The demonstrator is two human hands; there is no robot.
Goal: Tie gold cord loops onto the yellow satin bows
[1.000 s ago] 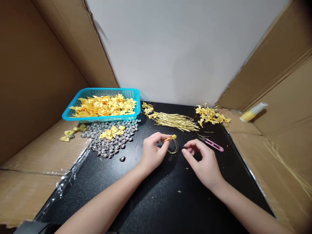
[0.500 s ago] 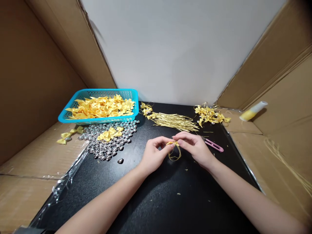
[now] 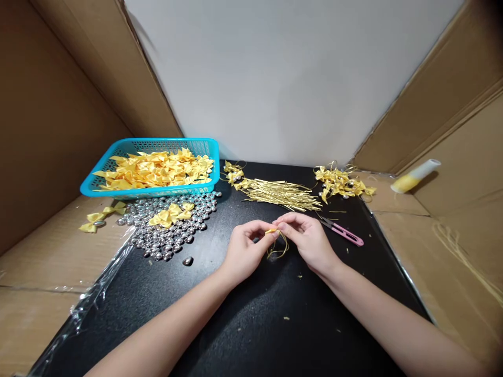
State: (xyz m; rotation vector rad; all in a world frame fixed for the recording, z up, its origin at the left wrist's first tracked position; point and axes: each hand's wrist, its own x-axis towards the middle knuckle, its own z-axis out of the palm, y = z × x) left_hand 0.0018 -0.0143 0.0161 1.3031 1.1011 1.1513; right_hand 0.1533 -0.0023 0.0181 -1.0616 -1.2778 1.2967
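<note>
My left hand [image 3: 245,254] is closed, thumb and forefinger pinching a small yellow ribbon bow [image 3: 271,231]. Meeting it from the other side, my right hand [image 3: 310,241] pinches where a thin gold cord [image 3: 280,255] comes off the bow. The cord droops in a loop below the fingertips. Most of the bow is covered by my fingers. Just beyond my right hand lies a pair of pink-handled thread snips [image 3: 346,234]. A bundle of cut gold cords [image 3: 281,195] rests behind both hands.
At the left, a blue basket [image 3: 149,195] is heaped with yellow bows. Silver beads [image 3: 168,241] spread in front of it, with loose bows [image 3: 168,215] on top. Corded bows [image 3: 340,183] are piled at the back right. A yellow-and-white tube [image 3: 414,177] leans on cardboard.
My fingers have closed further over the bow, and less of it shows. The cord loop has changed shape below them. The view has shifted slightly.
</note>
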